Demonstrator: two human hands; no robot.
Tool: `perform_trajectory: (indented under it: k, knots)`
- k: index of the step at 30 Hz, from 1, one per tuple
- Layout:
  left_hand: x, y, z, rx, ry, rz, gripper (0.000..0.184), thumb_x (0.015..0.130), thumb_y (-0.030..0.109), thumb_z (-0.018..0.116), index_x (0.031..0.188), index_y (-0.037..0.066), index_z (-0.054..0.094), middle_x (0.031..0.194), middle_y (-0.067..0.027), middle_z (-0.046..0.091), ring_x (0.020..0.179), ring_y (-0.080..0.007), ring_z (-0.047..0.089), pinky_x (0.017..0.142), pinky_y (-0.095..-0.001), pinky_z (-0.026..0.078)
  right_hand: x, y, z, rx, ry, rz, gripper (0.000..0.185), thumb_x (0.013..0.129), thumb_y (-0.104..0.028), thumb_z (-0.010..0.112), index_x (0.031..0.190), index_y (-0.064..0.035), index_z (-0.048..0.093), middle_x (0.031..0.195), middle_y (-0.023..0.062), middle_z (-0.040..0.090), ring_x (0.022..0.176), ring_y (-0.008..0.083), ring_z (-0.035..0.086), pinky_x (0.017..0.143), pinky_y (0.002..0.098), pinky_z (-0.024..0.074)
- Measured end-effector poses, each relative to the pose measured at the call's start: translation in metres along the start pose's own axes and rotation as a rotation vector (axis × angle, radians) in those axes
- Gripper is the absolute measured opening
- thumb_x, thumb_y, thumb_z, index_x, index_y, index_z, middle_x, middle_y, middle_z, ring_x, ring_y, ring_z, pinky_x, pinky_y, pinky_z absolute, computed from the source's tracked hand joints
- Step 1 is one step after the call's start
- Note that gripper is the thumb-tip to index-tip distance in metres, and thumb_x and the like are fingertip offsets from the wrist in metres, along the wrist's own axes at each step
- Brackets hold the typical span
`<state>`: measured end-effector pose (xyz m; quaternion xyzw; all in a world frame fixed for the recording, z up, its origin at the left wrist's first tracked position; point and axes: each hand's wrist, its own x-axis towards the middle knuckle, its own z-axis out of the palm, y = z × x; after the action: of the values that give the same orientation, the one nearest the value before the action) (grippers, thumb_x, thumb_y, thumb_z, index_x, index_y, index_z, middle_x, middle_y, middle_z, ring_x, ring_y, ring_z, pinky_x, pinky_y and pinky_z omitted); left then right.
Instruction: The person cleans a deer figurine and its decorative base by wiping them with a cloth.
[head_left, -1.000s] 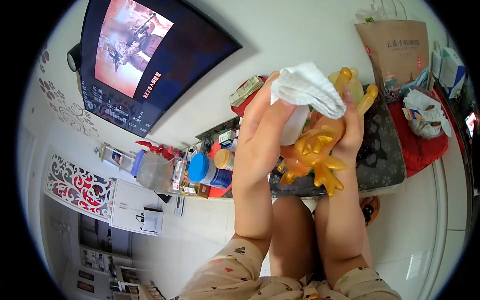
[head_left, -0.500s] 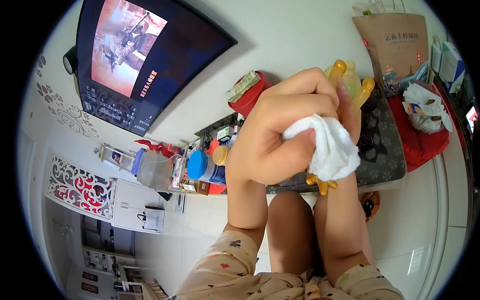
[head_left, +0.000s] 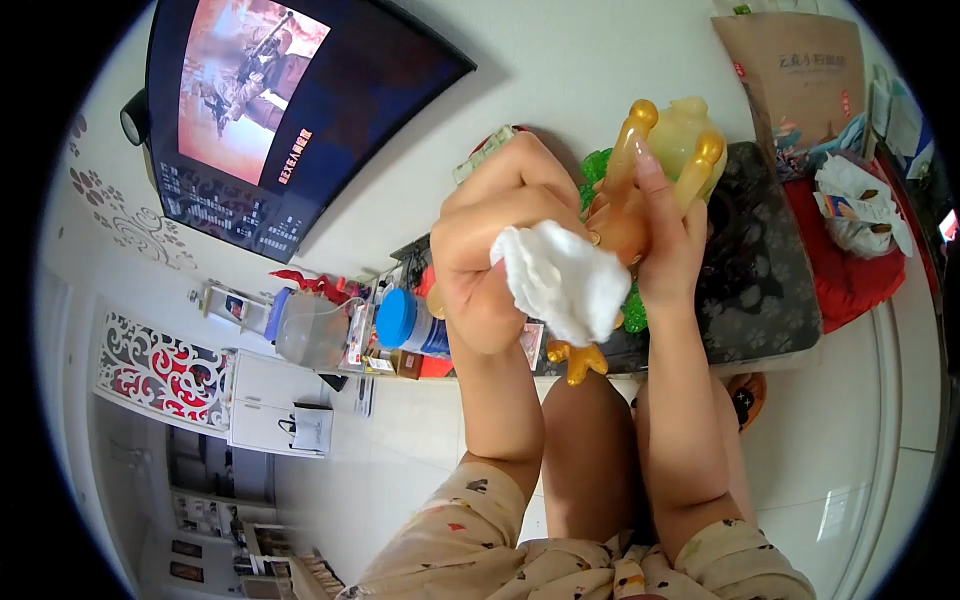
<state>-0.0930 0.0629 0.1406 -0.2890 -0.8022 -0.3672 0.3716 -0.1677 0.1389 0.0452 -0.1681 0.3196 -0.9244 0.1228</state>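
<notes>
Leftward, since the earlier frame, had gone the bunched white fabric cloth (head_left: 565, 285) in the left hand (head_left: 490, 250); the glossy, translucent amber ornament with gold tips (head_left: 628, 225) had shifted that way too, its two knobbed stalks higher in view. It stood in front of the person, in the right hand (head_left: 670, 240), over the dark, flower-patterned tabletop (head_left: 765, 310) (whether any of it rested there, I could not tell).

The left fingers were curled in, the thumb pressing the cloth, their tips hidden. The right thumb lay straight along one amber stalk; the other right fingers were mostly out of sight behind the ornament. Rubbing the piece down seemed to be the step in hand, though the cloth hid the point of contact. Any further stroke would call for a steady right grip and care around the slender stalks.

On the upright brown paper carrier bag (head_left: 808, 95), the Chinese print seemed to begin 云南, "Yunnan". Orange-yellow characters ran beside the picture on the wide black-framed television (head_left: 300, 130), too blurred to read surely.
</notes>
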Motion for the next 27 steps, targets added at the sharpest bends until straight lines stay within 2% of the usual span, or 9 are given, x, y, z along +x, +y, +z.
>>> perform_trajectory:
  k: [4, 6, 8, 10, 14, 18, 21, 25, 27]
  knots:
    - [-0.002, 0.008, 0.007, 0.016, 0.123, -0.027, 0.027, 0.077, 0.023, 0.057, 0.072, -0.003, 0.063, 0.074, -0.0123, 0.058, 0.064, -0.021, 0.051, 0.059, -0.0291, 0.039, -0.001, 0.002, -0.003, 0.04, -0.015, -0.043, 0.035, 0.094, -0.031, 0.058, 0.097, 0.0038, 0.063, 0.076, 0.0116, 0.065, 0.066, 0.0163, 0.064, 0.062, 0.0273, 0.0501]
    - [-0.002, 0.011, 0.007, 0.048, 0.1, -0.046, 0.029, 0.077, 0.024, 0.056, 0.073, -0.004, 0.063, 0.075, -0.0129, 0.058, 0.065, -0.0212, 0.052, 0.06, -0.0294, 0.039, 0.0, 0.006, -0.005, 0.052, -0.029, -0.05, 0.035, 0.094, -0.031, 0.058, 0.096, 0.0039, 0.063, 0.077, 0.0106, 0.065, 0.067, 0.016, 0.064, 0.062, 0.0269, 0.0501]
    - [0.001, 0.017, -0.007, 0.12, -0.028, -0.025, 0.03, 0.078, 0.024, 0.053, 0.076, -0.004, 0.064, 0.076, -0.0136, 0.058, 0.066, -0.0213, 0.052, 0.06, -0.0299, 0.039, 0.0, 0.007, -0.005, 0.057, -0.003, -0.055, 0.036, 0.094, -0.032, 0.06, 0.09, 0.0041, 0.065, 0.074, 0.0077, 0.064, 0.066, 0.0129, 0.061, 0.061, 0.0248, 0.0478]
    - [0.002, 0.025, -0.017, 0.225, -0.117, -0.056, 0.034, 0.083, 0.031, 0.053, 0.075, -0.001, 0.06, 0.076, -0.0151, 0.056, 0.066, -0.0224, 0.051, 0.059, -0.0305, 0.04, -0.003, 0.005, 0.005, 0.058, 0.057, -0.054, 0.04, 0.093, -0.033, 0.063, 0.079, 0.0043, 0.069, 0.068, 0.0027, 0.064, 0.063, 0.0069, 0.056, 0.058, 0.0208, 0.0434]
    - [0.001, 0.046, -0.017, 0.381, -0.158, -0.152, 0.041, 0.073, 0.042, 0.06, 0.077, 0.001, 0.06, 0.081, -0.0173, 0.053, 0.074, -0.0243, 0.053, 0.067, -0.0338, 0.044, -0.003, 0.006, 0.007, -0.011, 0.085, -0.085, 0.04, 0.092, -0.033, 0.064, 0.08, 0.0051, 0.069, 0.067, 0.0021, 0.063, 0.063, 0.0067, 0.055, 0.058, 0.0214, 0.0435]
    - [0.004, 0.052, -0.015, 0.523, -0.284, -0.061, 0.035, 0.059, 0.032, 0.068, 0.077, 0.003, 0.062, 0.093, -0.0179, 0.051, 0.083, -0.0291, 0.055, 0.074, -0.0381, 0.046, -0.001, 0.006, 0.006, 0.057, 0.094, -0.075, 0.04, 0.092, -0.032, 0.064, 0.081, 0.0058, 0.069, 0.068, 0.0022, 0.063, 0.063, 0.0069, 0.055, 0.059, 0.0218, 0.0434]
    - [0.008, 0.063, -0.011, 0.672, -0.372, -0.051, 0.026, 0.054, 0.015, 0.071, 0.078, 0.005, 0.064, 0.098, -0.0159, 0.05, 0.089, -0.0316, 0.057, 0.075, -0.0377, 0.047, -0.001, 0.006, 0.003, 0.056, 0.105, -0.065, 0.04, 0.092, -0.032, 0.064, 0.081, 0.0061, 0.069, 0.069, 0.0029, 0.063, 0.064, 0.0072, 0.056, 0.059, 0.0215, 0.0438]
    - [0.021, 0.084, -0.001, 0.875, -0.528, -0.124, 0.026, 0.055, 0.002, 0.07, 0.08, 0.005, 0.066, 0.096, -0.0137, 0.053, 0.089, -0.0316, 0.059, 0.074, -0.0354, 0.048, -0.001, 0.003, 0.004, 0.047, 0.095, -0.083, 0.04, 0.093, -0.031, 0.063, 0.082, 0.0066, 0.069, 0.069, 0.0046, 0.065, 0.064, 0.0085, 0.058, 0.06, 0.0219, 0.0453]
    - [0.028, 0.088, -0.004, 0.901, -0.608, -0.128, 0.028, 0.055, 0.003, 0.07, 0.083, 0.005, 0.067, 0.094, -0.0126, 0.056, 0.088, -0.0316, 0.06, 0.073, -0.0356, 0.048, -0.002, 0.0, 0.004, 0.048, 0.067, -0.065, 0.04, 0.093, -0.031, 0.062, 0.082, 0.0065, 0.069, 0.069, 0.0055, 0.065, 0.063, 0.0092, 0.059, 0.06, 0.0223, 0.0456]
